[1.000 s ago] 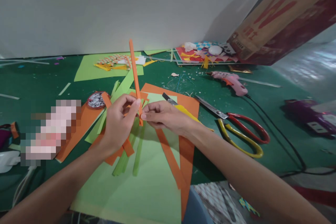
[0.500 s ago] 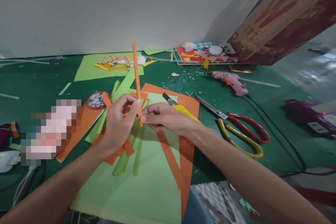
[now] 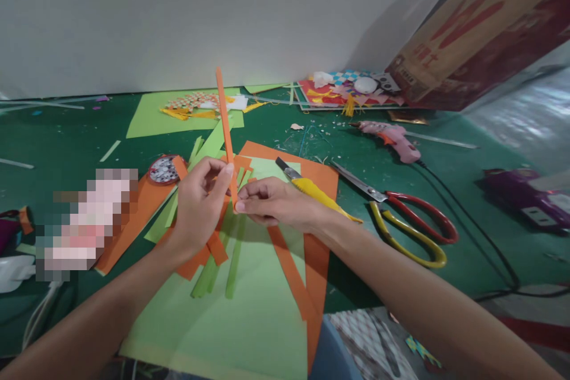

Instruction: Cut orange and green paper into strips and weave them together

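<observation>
A narrow orange paper strip point(image 3: 225, 119) stands nearly upright, leaning slightly left at its top. My left hand point(image 3: 202, 202) is closed on it, thumb and finger pinching it above its lower end. At that lower end, the fingertips of my right hand point(image 3: 271, 205) pinch the strip too. Beneath both hands lie loose green paper strips point(image 3: 236, 261) and orange pieces on a light green sheet point(image 3: 214, 332). A wider orange strip point(image 3: 289, 273) runs diagonally across that sheet. Close by my right hand rests a yellow-handled craft knife point(image 3: 320, 193).
Scissors point(image 3: 378, 193) with red and yellow handles lie at right, below a pink glue gun point(image 3: 392, 136) and its cord. A round tin of small bits point(image 3: 164, 170) sits at left. Paper crafts point(image 3: 356, 89) lie along the wall, beside a large paper bag point(image 3: 467, 35).
Both hands have shifted slightly left and the strip's top has tilted further left. More of the craft knife's yellow handle shows now.
</observation>
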`<move>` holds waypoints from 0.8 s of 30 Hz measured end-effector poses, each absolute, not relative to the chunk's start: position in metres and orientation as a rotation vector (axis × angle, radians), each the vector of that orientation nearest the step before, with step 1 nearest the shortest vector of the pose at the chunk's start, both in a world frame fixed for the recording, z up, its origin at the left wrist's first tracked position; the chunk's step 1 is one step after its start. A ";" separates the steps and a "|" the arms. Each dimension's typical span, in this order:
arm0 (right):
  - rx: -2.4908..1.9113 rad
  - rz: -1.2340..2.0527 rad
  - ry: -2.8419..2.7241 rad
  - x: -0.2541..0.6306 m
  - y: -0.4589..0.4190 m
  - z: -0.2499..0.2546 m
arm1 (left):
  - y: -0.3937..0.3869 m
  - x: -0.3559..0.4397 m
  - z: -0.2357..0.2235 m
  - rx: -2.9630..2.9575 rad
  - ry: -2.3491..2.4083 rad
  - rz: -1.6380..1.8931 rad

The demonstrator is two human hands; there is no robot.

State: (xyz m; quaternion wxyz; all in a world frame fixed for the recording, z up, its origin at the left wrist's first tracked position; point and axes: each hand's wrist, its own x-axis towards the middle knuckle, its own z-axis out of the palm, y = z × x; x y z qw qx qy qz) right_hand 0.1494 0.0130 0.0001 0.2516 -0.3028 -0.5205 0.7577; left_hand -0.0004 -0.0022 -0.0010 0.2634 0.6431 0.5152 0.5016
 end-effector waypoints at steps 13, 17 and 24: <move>-0.856 2.023 -1.546 0.151 0.015 0.000 | -0.001 0.000 0.001 1.710 1.329 1.286; -0.959 1.911 -1.593 0.157 0.016 0.005 | -0.001 0.001 0.004 1.731 1.313 1.214; -1.010 1.771 -1.519 0.157 0.018 0.006 | -0.002 0.000 0.004 1.781 1.280 1.129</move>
